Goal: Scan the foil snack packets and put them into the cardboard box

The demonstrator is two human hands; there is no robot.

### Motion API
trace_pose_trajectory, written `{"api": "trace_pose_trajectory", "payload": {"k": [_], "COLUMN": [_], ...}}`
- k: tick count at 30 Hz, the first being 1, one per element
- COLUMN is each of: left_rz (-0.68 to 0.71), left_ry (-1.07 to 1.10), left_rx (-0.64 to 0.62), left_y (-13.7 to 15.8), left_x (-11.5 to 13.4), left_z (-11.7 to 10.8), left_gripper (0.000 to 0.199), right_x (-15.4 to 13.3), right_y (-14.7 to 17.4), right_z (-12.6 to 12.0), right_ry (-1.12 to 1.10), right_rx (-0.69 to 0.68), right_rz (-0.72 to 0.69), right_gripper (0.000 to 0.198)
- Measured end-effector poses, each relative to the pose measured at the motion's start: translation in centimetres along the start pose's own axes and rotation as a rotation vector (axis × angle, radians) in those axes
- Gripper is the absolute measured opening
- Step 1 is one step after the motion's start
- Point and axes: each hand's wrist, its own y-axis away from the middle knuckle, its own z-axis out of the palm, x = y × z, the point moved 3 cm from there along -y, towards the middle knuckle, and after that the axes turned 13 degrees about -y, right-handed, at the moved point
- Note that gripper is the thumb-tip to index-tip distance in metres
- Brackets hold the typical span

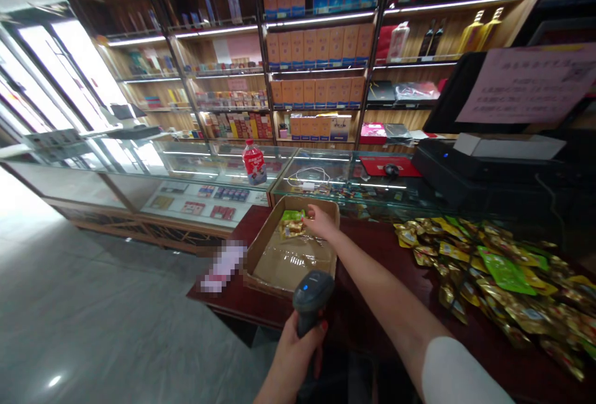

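My left hand (298, 343) is wrapped round the handle of a dark barcode scanner (313, 292), which shows a small blue light. It is held upright at the near side of a shallow cardboard box (261, 254). Over the box's far right part reaches my right hand (320, 223), its thumb and fingers apart. Its fingertips are at the edge of some snack packets, a green packet (291, 215) and gold packets (292, 228), lying at the far end of the box. Whether the fingertips touch them is hard to make out.
Many gold and green snack packets (507, 273) are piled on the dark red table (367, 255) at right. Behind stand glass counters (205, 162) with a red-labelled bottle (254, 163), a white cable (310, 177) and a mouse (392, 170). A monitor (459, 90) rises at right.
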Motion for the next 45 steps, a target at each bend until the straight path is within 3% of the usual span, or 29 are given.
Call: {"api": "trace_pose_trajectory", "payload": {"k": [3,7,10,13,17,20,23,27,33,37,40,43,45], "left_rz": [-0.017,-0.045,-0.044,-0.018,-0.016,-0.009,-0.027,-0.021,0.022,0.000,-0.016,-0.009,-0.006], "left_ry": [0.002,-0.009,-0.045,-0.056,-0.089,-0.088,-0.105,-0.132,-0.168,-0.168,-0.151,-0.134,-0.136], "left_rx": [-0.028,-0.094,-0.133,-0.143,-0.163,-0.170,-0.188,-0.193,-0.115,-0.122,-0.135,-0.143,-0.145], "left_y": [0.2,0.2,0.3,0.4,0.3,0.5,0.7,0.1,-0.7,-0.4,-0.4,-0.7,-0.9], "left_x": [0.2,0.4,0.4,0.1,-0.5,-0.5,-0.5,-1.2,-2.7,-2.9,-2.6,-1.9,-1.2], "left_z": [0.1,1.0,2.2,3.3,4.1,4.0,4.0,4.1,3.8,3.5,3.3,3.2,3.3], "left_gripper": [0.056,0.054,0.048,0.046,0.048,0.044,0.040,0.041,0.049,0.051,0.055,0.059,0.060], "right_x": [1.1,5.4,9.5,12.9,14.1,13.2,12.0,10.5,10.4,10.6,11.1,12.5,13.3], "right_y": [1.1,5.7,9.0,10.7,13.0,16.2,18.8,18.2,14.7,16.1,18.2,20.5,21.8], "right_z": [-3.3,-11.6,-17.4,-19.9,-18.3,-15.6,-14.1,-15.4,-18.9,-18.9,-17.2,-14.4,-12.4], "right_ry": [0.040,0.189,0.543,0.803,0.904,0.870,0.822,0.747,0.670,0.639,0.373,-0.217,-0.480], "right_rx": [0.080,0.260,0.445,0.424,0.310,0.285,0.288,0.250,0.066,-0.028,0.096,0.403,0.520], "right_rz": [-0.040,0.001,0.129,0.281,0.214,0.097,0.065,0.110,0.276,0.273,0.240,0.243,0.235], "right_gripper": [0.038,0.036,0.050,0.061,0.055,0.046,0.036,0.031,0.055,0.037,0.025,0.040,0.054]}}
